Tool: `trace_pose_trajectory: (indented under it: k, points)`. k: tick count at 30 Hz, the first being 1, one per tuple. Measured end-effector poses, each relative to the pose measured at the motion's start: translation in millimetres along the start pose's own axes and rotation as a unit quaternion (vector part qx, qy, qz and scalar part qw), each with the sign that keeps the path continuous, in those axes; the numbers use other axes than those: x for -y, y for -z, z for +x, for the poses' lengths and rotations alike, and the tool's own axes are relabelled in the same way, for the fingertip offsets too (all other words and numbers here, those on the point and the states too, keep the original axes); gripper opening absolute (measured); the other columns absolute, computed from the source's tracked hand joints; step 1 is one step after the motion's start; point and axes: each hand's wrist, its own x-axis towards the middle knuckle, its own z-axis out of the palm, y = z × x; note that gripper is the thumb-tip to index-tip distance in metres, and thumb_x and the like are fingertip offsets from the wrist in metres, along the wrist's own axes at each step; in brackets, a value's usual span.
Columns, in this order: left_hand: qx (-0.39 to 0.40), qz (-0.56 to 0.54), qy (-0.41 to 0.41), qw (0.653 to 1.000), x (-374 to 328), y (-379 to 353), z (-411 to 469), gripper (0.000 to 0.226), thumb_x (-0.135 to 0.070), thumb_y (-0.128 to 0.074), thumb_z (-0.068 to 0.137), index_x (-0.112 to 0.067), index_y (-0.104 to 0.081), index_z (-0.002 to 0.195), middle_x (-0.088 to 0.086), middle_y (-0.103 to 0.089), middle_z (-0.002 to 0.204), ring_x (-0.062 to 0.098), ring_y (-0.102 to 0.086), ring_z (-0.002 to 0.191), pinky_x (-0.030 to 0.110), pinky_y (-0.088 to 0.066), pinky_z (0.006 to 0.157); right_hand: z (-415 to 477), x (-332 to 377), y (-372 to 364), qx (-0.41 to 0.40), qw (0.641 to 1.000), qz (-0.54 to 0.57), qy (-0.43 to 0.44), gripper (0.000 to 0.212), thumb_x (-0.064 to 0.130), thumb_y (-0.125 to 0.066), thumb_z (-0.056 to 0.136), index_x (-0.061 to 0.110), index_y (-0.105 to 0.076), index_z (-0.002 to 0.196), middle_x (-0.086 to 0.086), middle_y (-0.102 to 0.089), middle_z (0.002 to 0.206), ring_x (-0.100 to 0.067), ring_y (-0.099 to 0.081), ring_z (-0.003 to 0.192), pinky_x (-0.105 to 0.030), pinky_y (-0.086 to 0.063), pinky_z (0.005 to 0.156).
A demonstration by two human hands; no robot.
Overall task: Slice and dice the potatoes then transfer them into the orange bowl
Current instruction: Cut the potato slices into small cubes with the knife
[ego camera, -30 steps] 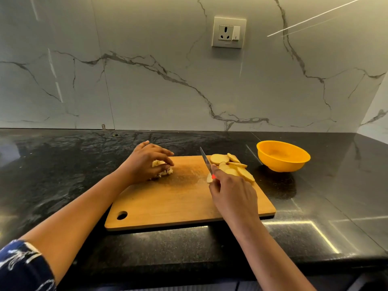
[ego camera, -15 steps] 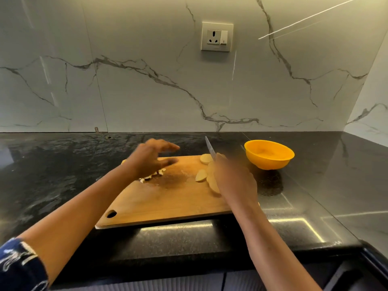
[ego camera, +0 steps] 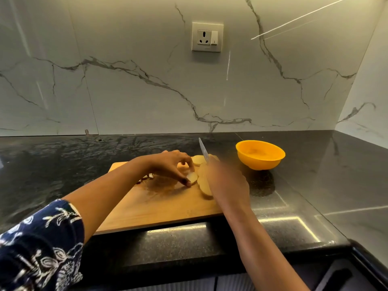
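Note:
A wooden cutting board lies on the black counter. Pale potato slices sit at its far right, partly hidden behind my right hand, which grips a knife with the blade pointing up and away. My left hand reaches across the board and pinches one potato slice between thumb and fingers. A few diced potato bits lie behind my left wrist. The orange bowl stands to the right of the board and looks empty.
The black stone counter runs to a marble wall with a socket. The counter's front edge is close below the board. A side wall closes the right corner.
My left hand left the diced pile at the board's left and moved right to the slices, taking hold of one. My right hand with the knife lifted slightly. The camera view shifted.

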Motion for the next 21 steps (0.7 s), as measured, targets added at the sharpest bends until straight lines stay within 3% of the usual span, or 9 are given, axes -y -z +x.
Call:
trace_pose_trajectory:
  k: [10, 15, 18, 21]
  points:
    - [-0.062, 0.187, 0.045, 0.979, 8.1, -1.9, -53.3, 0.072, -0.081, -0.037, 0.06, -0.036, -0.051, 0.115, -0.014, -0.044, 0.128, 0.008, -0.035, 0.116, 0.033, -0.024, 0.093, -4.6, 10.4, -0.5, 0.012, 0.999, -0.026, 0.019, 0.045, 0.033, -0.044, 0.1, 0.033, -0.037, 0.145, 0.003, -0.067, 0.116, -0.013, -0.063, 0.1, -0.026, -0.048, 0.079]
    - [-0.104, 0.169, 0.063, 0.978, 13.9, -19.3, -73.9, 0.114, -0.102, -0.009, 0.038, -0.04, -0.046, 0.126, -0.016, -0.044, 0.132, 0.006, -0.036, 0.117, 0.032, -0.023, 0.093, -13.6, 26.5, -0.1, 0.045, 0.997, -0.041, 0.054, 0.047, 0.034, -0.044, 0.1, 0.032, -0.035, 0.146, 0.006, -0.067, 0.114, -0.008, -0.06, 0.093, -0.018, -0.038, 0.067]
    - [-0.168, 0.141, 0.034, 0.975, 16.4, -23.1, -88.3, 0.109, -0.099, -0.007, 0.048, -0.042, -0.042, 0.133, -0.017, -0.044, 0.139, 0.005, -0.037, 0.127, 0.028, -0.017, 0.097, -22.6, 34.7, -0.3, 0.07, 0.993, -0.051, 0.076, 0.046, 0.035, -0.042, 0.1, 0.034, -0.035, 0.146, 0.007, -0.067, 0.109, -0.008, -0.06, 0.088, -0.019, -0.04, 0.065]
    - [-0.223, 0.085, -0.025, 0.971, 17.7, -30.3, -103.6, 0.093, -0.092, -0.012, 0.065, -0.038, -0.049, 0.131, -0.018, -0.052, 0.133, 0.003, -0.045, 0.125, 0.023, -0.024, 0.101, -34.2, 38.8, -0.5, 0.111, 0.989, -0.062, 0.079, 0.045, 0.036, -0.04, 0.1, 0.036, -0.036, 0.145, 0.006, -0.066, 0.11, -0.012, -0.059, 0.093, -0.025, -0.045, 0.073]
